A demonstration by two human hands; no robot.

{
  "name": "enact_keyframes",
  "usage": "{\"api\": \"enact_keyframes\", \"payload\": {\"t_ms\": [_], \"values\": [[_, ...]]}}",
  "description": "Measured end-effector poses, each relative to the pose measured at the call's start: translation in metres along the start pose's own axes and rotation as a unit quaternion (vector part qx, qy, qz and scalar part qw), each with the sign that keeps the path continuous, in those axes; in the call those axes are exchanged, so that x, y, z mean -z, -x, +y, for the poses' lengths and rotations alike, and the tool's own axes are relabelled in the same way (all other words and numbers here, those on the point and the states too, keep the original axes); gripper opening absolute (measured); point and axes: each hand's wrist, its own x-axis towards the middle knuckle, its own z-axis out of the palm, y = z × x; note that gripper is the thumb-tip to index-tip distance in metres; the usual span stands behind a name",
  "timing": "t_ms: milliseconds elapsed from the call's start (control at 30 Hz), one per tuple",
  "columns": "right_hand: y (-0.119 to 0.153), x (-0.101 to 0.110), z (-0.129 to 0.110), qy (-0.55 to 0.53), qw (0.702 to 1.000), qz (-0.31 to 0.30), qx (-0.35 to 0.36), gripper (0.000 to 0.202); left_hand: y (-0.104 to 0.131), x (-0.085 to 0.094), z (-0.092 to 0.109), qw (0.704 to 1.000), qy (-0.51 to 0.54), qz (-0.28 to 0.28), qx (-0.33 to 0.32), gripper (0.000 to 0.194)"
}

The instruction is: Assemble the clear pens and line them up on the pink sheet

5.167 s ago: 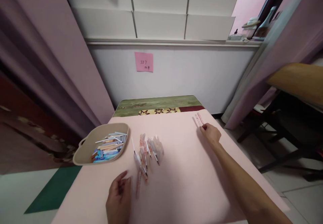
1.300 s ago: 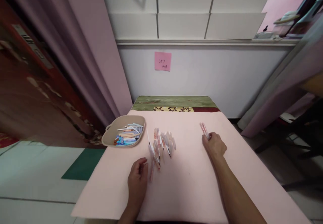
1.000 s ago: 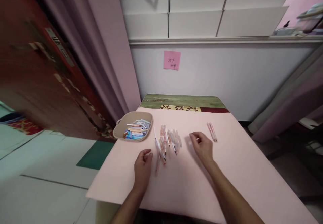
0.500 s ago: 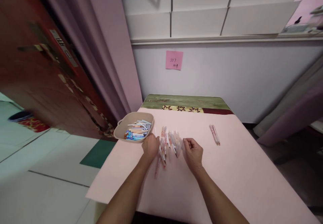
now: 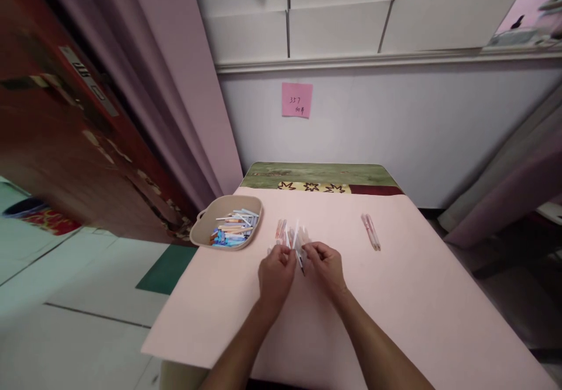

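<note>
My left hand [image 5: 277, 270] is closed in a pinch at the near side of a pile of pens and pen parts [image 5: 281, 227]. A thin white stick [image 5: 297, 232] rises from its fingertips, slightly blurred. My right hand [image 5: 325, 266] is also pinched, its fingertips close to the left ones at the pile's right edge; what it grips is too small to make out. A dark-tipped pen [image 5: 301, 262] points toward me between the hands. The hands hide part of the pile. Two pink pens [image 5: 371, 232] lie side by side farther right.
At the table's left edge a beige basket [image 5: 196, 235] holds many white, tan and blue sticks. A pink cover [image 5: 408, 296] lies over the table. Behind it stands a wall with a pink note [image 5: 297, 100]; a curtain [image 5: 175, 68] and red door [image 5: 52, 115] are at the left.
My left hand has moved right, from beside the basket to the near side of the pile, with a white stick in its fingers. My right hand has shifted left toward it.
</note>
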Motion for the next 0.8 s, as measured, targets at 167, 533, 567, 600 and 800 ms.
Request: {"api": "enact_keyframes", "payload": {"t_ms": [167, 533, 567, 600, 800], "values": [[0.011, -0.005, -0.001, -0.024, 0.999, -0.046, 0.013, 0.024, 0.027, -0.013, 0.006, 0.998, 0.047, -0.031, -0.014, 0.025], [-0.009, 0.008, 0.022, -0.195, 0.964, 0.161, -0.086, 0.028, 0.003, 0.029, -0.038, 0.999, 0.013, 0.025, 0.03, 0.015], [-0.009, 0.009, 0.023, -0.193, 0.963, 0.166, -0.09, 0.028, 0.002, 0.029, -0.042, 0.999, 0.015, 0.027, 0.031, 0.014], [-0.009, 0.009, 0.024, -0.191, 0.962, 0.169, -0.095, 0.028, 0.001, 0.028, -0.045, 0.999, 0.021, 0.028, 0.032, 0.014], [-0.006, 0.008, 0.024, -0.181, 0.967, 0.149, -0.096, 0.031, -0.004, 0.024, -0.054, 0.998, -0.001, 0.019, 0.064, 0.016]]}}
